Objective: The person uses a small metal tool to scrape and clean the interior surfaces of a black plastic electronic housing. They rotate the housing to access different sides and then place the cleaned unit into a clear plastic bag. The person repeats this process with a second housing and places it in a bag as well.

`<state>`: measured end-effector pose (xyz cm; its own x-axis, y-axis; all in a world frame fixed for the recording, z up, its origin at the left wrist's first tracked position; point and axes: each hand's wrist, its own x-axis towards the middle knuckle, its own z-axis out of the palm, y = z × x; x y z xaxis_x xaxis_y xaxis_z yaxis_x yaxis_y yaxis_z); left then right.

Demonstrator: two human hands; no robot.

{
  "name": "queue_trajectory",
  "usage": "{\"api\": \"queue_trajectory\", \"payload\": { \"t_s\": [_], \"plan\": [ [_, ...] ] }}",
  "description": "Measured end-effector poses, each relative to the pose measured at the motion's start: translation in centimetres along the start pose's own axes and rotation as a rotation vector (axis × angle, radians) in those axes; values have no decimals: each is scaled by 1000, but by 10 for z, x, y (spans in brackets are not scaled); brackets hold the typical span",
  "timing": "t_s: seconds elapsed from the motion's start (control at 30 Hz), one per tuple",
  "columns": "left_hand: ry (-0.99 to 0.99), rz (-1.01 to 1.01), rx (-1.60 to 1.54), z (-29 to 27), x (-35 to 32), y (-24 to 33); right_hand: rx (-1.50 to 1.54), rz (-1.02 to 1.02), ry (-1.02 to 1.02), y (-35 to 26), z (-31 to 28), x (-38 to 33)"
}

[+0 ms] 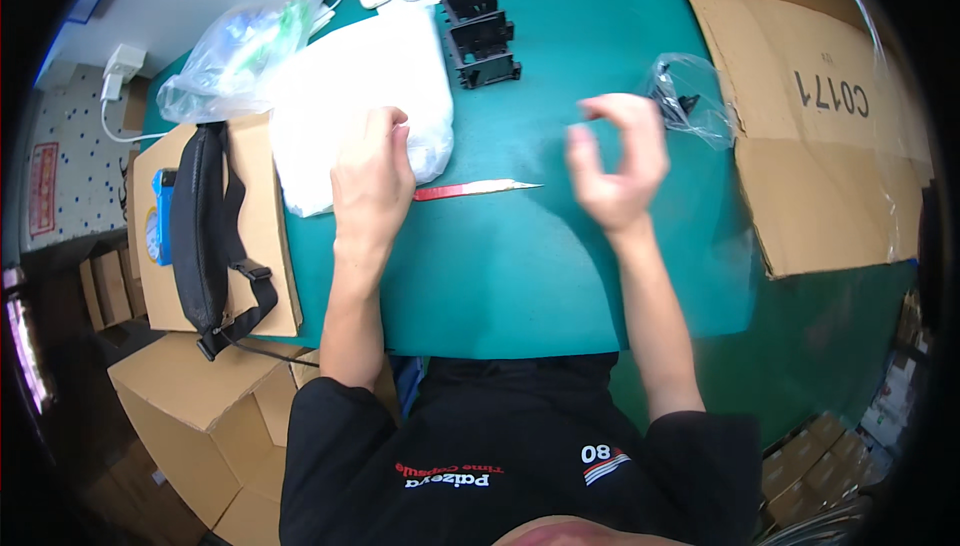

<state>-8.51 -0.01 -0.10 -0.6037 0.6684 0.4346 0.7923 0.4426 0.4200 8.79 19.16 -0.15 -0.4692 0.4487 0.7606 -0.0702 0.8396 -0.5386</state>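
My left hand [372, 171] is over the near right part of a white plastic bag [320, 81], its fingers curled in. Whether anything is in them is hidden. Just right of that hand lies a slim pointed tool [470, 189], red at one end and pale toward the tip. My right hand [625, 161] hovers over the green table, slightly blurred, thumb and fingers apart with nothing between them. Nearest to it, on the right, is a clear bag [712, 121] with small black parts. Black plastic frames [482, 41] stand in a row beyond the white bag's right side.
An open cardboard box [800, 146] takes up the table's right side. On the left, a black belt bag [200, 236] and a blue object [162, 216] lie on cardboard [265, 291]. A clear plastic bag [235, 61] sits at the far left. Another carton [190, 396] stands below.
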Motion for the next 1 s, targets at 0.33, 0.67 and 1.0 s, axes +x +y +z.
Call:
{"api": "queue_trajectory", "payload": {
  "t_s": [0.33, 0.67, 1.0],
  "plan": [
    [-363, -84, -1102, 3, -23, 38, 609, 63, -515, -9, 30, -25],
    [-272, -259, -1288, 19, -23, 42, 536, 497, -408, -9, 21, -28],
    [-203, -444, -1087, 22, -22, 31, 645, 760, -405, 1, 16, -20]
  ]
}}
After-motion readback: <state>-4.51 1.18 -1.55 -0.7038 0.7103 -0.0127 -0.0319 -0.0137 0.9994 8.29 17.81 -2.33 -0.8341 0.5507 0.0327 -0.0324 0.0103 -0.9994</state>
